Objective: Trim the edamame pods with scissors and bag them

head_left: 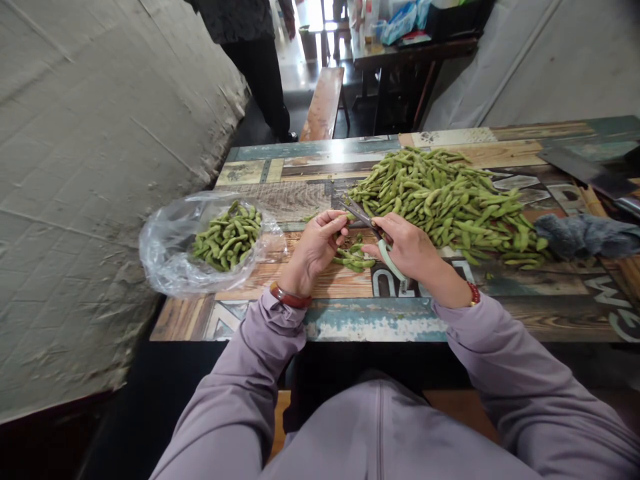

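Observation:
My left hand [323, 243] pinches a green edamame pod [349, 217] between thumb and fingers. In my right hand [407, 247] is a pair of scissors [387, 259] with pale green handles; the dark blades reach toward the pod. A few pods [354, 259] and small scraps lie on the table beneath my hands. Beyond my right hand spreads a large heap of edamame pods [440, 193]. To the left, a clear plastic bag [165, 247] lies open around a smaller pile of pods [230, 237].
The patterned wooden table [280, 320] carries a grey cloth [587, 235] and a cleaver [583, 168] at the right. A rough white wall [100, 167] borders the left side. Past the table stand a bench [324, 103], a person [250, 60] in dark clothes and a cluttered second table [415, 57].

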The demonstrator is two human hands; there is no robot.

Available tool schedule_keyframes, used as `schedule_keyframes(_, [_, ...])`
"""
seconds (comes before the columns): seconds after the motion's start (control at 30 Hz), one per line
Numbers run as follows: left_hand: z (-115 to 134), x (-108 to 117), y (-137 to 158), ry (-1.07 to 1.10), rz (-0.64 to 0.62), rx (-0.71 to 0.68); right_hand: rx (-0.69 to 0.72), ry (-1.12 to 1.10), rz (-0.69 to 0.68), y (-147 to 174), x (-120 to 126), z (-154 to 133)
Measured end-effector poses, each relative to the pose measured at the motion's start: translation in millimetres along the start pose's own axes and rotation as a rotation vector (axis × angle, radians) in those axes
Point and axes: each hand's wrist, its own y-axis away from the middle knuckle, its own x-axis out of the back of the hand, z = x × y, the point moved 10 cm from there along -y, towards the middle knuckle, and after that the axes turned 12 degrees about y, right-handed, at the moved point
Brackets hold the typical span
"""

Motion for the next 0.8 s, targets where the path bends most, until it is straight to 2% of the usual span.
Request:
schedule_keyframes(0.27, [5.1, -0.5, 0.7, -0.057, -0.024, -0.009, 0.041, 0.037, 0.003, 0.5, -2.5, -1.4])
schedule_keyframes(0.4, [15.5, 3.9, 0.0, -0.06, 0.034, -0.046, 0.029, 0.048, -0.031, 0.5, -4.3, 0.4])
schedule_keyframes(0.53, [27.4, 16.5, -4.4, -0.022, 0.124, -0.069, -0.037, 0.053, 0.016, -1.0, 1.8, 10.8])
schedule_keyframes(0.63, [32.7, 22.6, -10.2, -0.045, 0.128, -0.079, -0.055, 0.055, 0.039, -1.8, 4.5, 15.6])
schedule_keyframes(0.7, [34.8, 23.7, -15.1, -0.135, 0.108, -0.099, -0.056, 0.05, 0.039, -2.2, 4.8, 16.6])
schedule_keyframes(0.8, [40.0, 19.9, -24.0, -0.445, 0.079, -0.186, -0.063, 0.043, 0.037, -2.5, 5.4, 17.3])
